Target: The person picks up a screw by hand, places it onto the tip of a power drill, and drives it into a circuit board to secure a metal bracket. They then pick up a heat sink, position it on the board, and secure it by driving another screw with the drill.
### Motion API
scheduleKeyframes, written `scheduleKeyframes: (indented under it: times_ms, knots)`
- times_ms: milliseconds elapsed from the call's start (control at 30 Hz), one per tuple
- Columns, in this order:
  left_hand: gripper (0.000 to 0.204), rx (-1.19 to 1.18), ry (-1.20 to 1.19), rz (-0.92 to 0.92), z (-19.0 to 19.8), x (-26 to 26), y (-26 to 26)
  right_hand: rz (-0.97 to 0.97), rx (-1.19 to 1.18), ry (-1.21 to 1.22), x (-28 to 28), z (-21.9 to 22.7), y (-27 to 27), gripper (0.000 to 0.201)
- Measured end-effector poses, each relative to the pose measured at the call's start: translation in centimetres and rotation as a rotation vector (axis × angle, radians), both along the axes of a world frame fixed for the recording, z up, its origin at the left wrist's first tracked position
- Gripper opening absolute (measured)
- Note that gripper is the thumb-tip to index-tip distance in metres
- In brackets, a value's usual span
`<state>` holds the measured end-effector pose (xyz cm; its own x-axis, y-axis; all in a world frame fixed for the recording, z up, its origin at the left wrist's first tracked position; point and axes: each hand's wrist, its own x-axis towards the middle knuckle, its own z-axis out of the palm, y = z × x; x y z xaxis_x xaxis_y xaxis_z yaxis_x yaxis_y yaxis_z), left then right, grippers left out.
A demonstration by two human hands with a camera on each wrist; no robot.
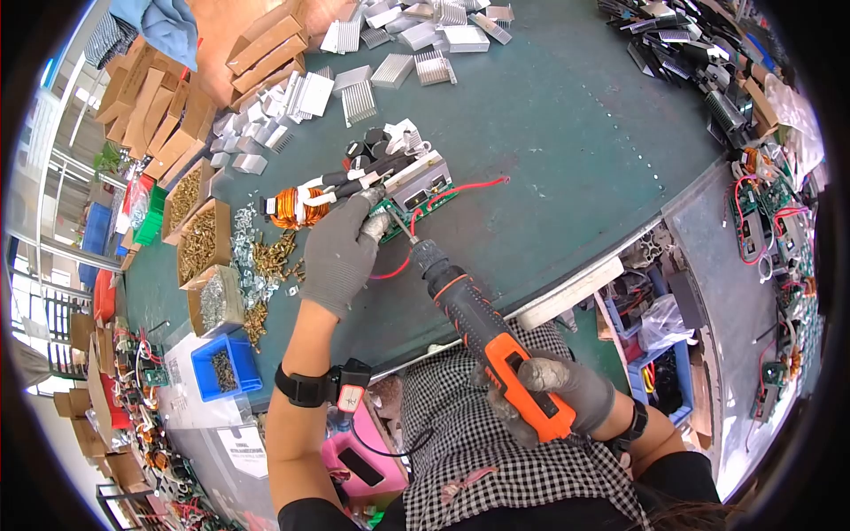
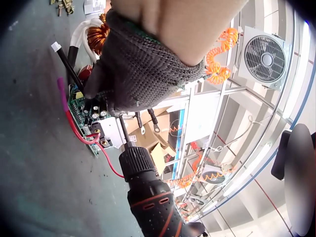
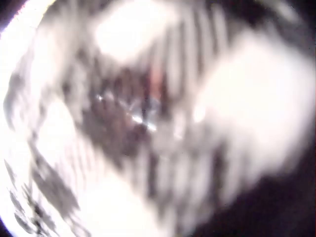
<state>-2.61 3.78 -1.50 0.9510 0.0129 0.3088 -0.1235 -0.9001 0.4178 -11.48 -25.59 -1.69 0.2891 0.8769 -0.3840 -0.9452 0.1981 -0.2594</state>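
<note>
My right hand (image 1: 567,389), in a grey glove, grips an orange and black power screwdriver (image 1: 482,323). Its bit (image 1: 403,221) slants up to a green circuit board (image 1: 434,202) with a silver heatsink (image 1: 421,181) along its far side. My gloved left hand (image 1: 341,257) holds the board's near left end, thumb and fingertips right beside the bit's tip, which they partly hide. A red wire (image 1: 474,186) runs off the board. Just beyond the left hand lies a copper-wound coil (image 1: 297,208). In the left wrist view the screwdriver chuck (image 2: 136,162) is close under the glove.
Brass screws fill a cardboard box (image 1: 204,243) on the left, near a blue bin (image 1: 226,367) of small fasteners. Finned heatsinks (image 1: 359,102) are heaped at the back. More wired boards (image 1: 770,221) lie far right. The right wrist view is a blur.
</note>
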Motion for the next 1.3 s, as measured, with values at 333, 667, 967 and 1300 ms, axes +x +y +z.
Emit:
scheduleKeyframes:
  times_ms: [333, 667, 967, 1300]
  knots:
    - [0.027, -0.049, 0.001, 0.019, 0.5, -0.2, -0.8, 0.011, -0.161, -0.069, -0.1, 3.1, 1.5, 0.061]
    - [0.03, -0.081, 0.004, 0.023, 0.3, -0.3, -0.4, 0.163, -0.433, -0.524, 1.1, 1.9, 0.3, 0.059]
    - [0.034, -0.32, 0.083, 0.035, 0.1, -0.8, 0.5, -0.224, -0.684, -0.571, 6.9, 3.4, -8.0, 0.055]
    - [0.02, -0.2, 0.09, -0.153, -0.7, -4.1, 0.8, -0.054, -1.16, -2.087, 18.6, 6.6, 5.3, 0.069]
